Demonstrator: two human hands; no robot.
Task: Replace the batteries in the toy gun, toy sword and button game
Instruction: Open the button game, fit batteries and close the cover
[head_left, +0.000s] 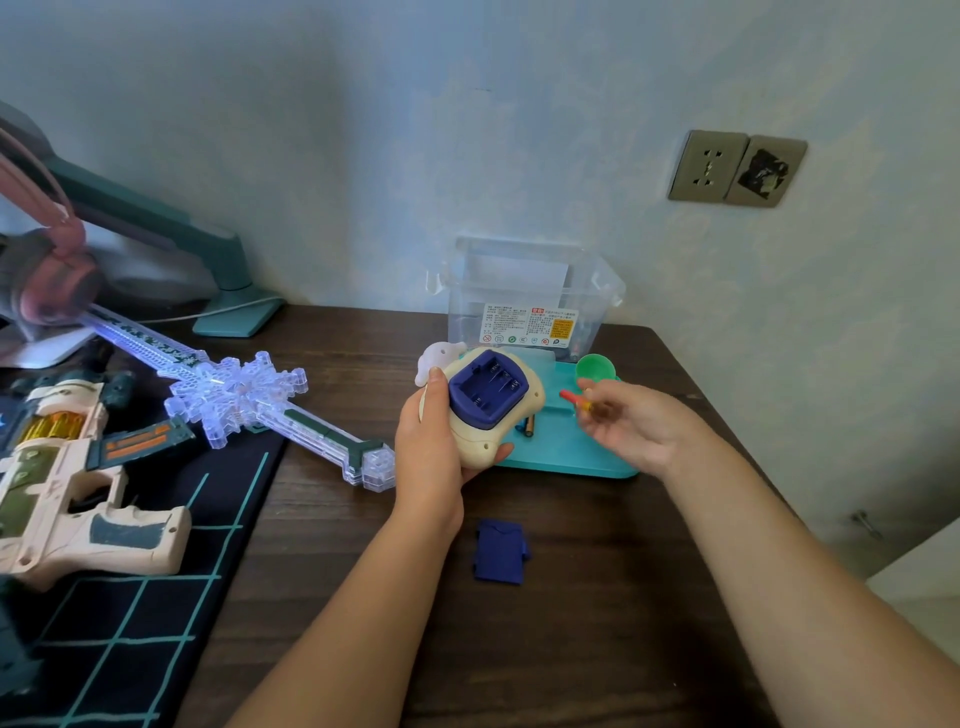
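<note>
Button game (491, 410): underside up, held over the near-left corner of the teal tray (561, 449). Blue battery bay open, no cells seen in it. Left hand (431, 441) grips its left edge, thumb on top, fingers curled underneath. Right hand (641, 428) over the tray's right side pinches a small red-tipped item (571, 398), too blurred to identify. Loose batteries (527, 427) on the tray just beside the game. Blue battery cover (501, 551) flat on bare desk (337, 545) between the forearms. Green cup (596, 368) at the tray's far edge; clear plastic box (524, 301) behind, against the wall. Toy sword (239, 395) diagonal, its end near the left hand. Toy gun (67, 467) at the far left, on a dark grid mat (156, 597).
</note>
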